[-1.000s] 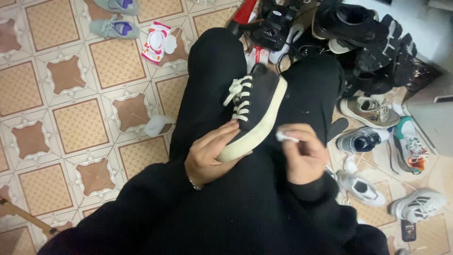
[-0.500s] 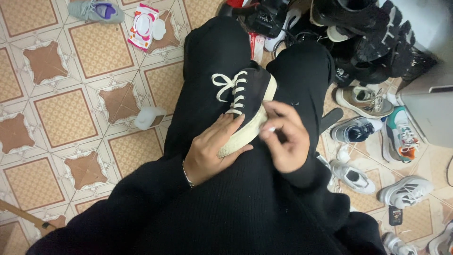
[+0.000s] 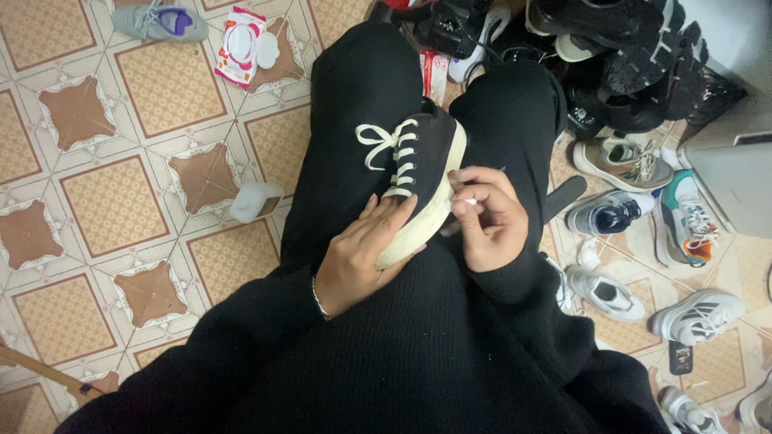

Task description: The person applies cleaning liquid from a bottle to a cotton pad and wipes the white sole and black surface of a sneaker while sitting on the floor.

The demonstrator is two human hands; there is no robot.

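Left hand [image 3: 362, 257] gripping black sneaker [image 3: 426, 161] on lap, right hand [image 3: 486, 221] at three o'clock pinching white wipe [image 3: 465, 201] against the sole

Two hands, the left hand [image 3: 358, 257] and the right hand [image 3: 486, 221], are on one black sneaker [image 3: 426, 173]. One wipe pack [image 3: 241, 47], one white bottle [image 3: 256, 201], one grey-purple shoe [image 3: 159, 20]. About six light sneakers [image 3: 623, 165] at right; the dark pile [image 3: 627, 56] is unclear.

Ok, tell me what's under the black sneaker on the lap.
The black sneaker lies across black trousers, between the thighs. The left hand cups its heel end from below; the right hand presses a white wipe to its cream sole. The tread is hidden.
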